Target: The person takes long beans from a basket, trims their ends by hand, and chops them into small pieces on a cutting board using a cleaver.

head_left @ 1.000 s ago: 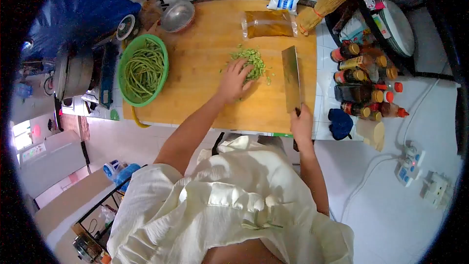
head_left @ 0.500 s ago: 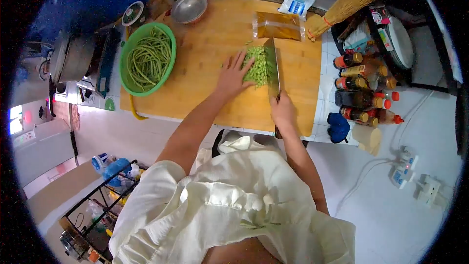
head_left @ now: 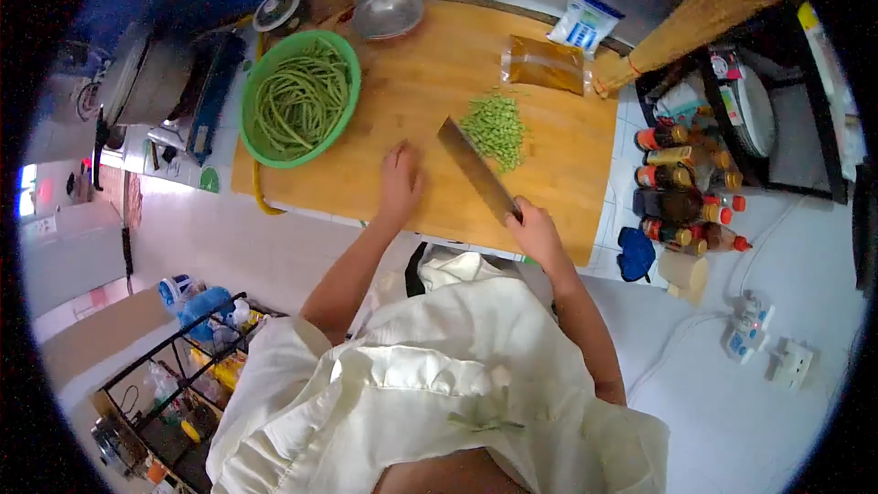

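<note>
My right hand (head_left: pixel 538 236) grips the handle of a cleaver (head_left: pixel 479 169). Its broad blade slants up and left across the wooden cutting board (head_left: pixel 366 128). Just right of the blade lies a heap of chopped green beans (head_left: pixel 495 131). My left hand (head_left: pixel 401 183) is over the board, left of the cleaver and apart from the heap, with its fingers curled in; anything inside them is hidden. Beyond it to the left, a green basin (head_left: pixel 251 133) holds whole long green beans (head_left: pixel 302 101).
At the back are a metal bowl (head_left: pixel 388 14), a bag of brown sauce (head_left: pixel 546 65), a white-and-blue packet (head_left: pixel 585 26) and a straw broom (head_left: pixel 677 27). Several sauce bottles (head_left: pixel 672 206) lie at the right, near a dark blue object (head_left: pixel 635 254). A pot (head_left: pixel 144 82) stands far left.
My left hand has left the chopped beans, moved left and toward me, and curled its fingers. The cleaver has swung from the heap's right side to its left. The view has shifted slightly.
</note>
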A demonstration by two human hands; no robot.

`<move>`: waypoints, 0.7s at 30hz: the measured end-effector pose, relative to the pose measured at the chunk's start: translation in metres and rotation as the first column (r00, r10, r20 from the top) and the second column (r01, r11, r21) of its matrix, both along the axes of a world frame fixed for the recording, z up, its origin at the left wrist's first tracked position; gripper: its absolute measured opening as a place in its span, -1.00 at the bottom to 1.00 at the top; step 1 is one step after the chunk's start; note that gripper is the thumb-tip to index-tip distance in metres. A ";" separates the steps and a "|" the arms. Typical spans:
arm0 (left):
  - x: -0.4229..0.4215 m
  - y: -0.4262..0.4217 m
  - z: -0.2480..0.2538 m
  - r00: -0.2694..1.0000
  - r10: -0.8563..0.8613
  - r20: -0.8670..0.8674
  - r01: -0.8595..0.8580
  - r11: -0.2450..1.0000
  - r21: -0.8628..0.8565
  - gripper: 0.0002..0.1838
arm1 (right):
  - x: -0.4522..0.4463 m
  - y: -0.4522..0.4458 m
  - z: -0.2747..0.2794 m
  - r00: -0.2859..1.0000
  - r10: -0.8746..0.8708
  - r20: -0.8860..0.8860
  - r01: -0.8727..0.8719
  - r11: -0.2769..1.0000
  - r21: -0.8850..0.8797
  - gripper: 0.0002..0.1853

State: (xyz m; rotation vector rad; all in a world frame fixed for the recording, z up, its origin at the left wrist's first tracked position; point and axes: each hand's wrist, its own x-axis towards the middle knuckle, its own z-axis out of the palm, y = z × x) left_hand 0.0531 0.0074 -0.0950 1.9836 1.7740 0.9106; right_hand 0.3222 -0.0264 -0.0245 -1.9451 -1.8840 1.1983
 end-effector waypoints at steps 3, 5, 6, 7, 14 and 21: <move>-0.021 -0.024 0.006 0.997 0.044 0.064 -0.043 0.999 -0.015 -0.55 | -0.013 0.005 -0.008 0.993 0.108 -0.045 -0.109 0.994 -0.019 -0.75; -0.032 -0.034 0.011 0.994 0.083 0.073 -0.080 0.996 -0.043 -0.61 | -0.017 0.015 -0.006 0.993 0.112 -0.034 -0.114 0.991 -0.073 -0.72; -0.036 -0.035 0.019 0.993 0.100 0.069 -0.098 0.994 -0.040 -0.61 | -0.018 0.021 -0.003 0.994 0.107 -0.019 -0.108 0.986 -0.130 -0.68; -0.040 -0.036 0.032 0.995 0.088 0.049 -0.087 0.996 -0.017 -0.66 | -0.017 0.026 0.001 0.991 0.128 -0.024 -0.130 0.983 -0.126 -0.68; -0.098 -0.018 0.071 0.970 0.207 0.124 -0.211 0.977 0.023 -0.84 | 0.004 0.060 0.013 0.999 -0.028 0.019 0.027 0.997 0.072 -0.70; -0.199 0.053 0.106 0.969 0.077 -0.235 -0.038 0.985 0.167 -0.78 | 0.003 0.038 0.010 0.961 -0.260 -0.095 0.268 0.960 0.085 -0.67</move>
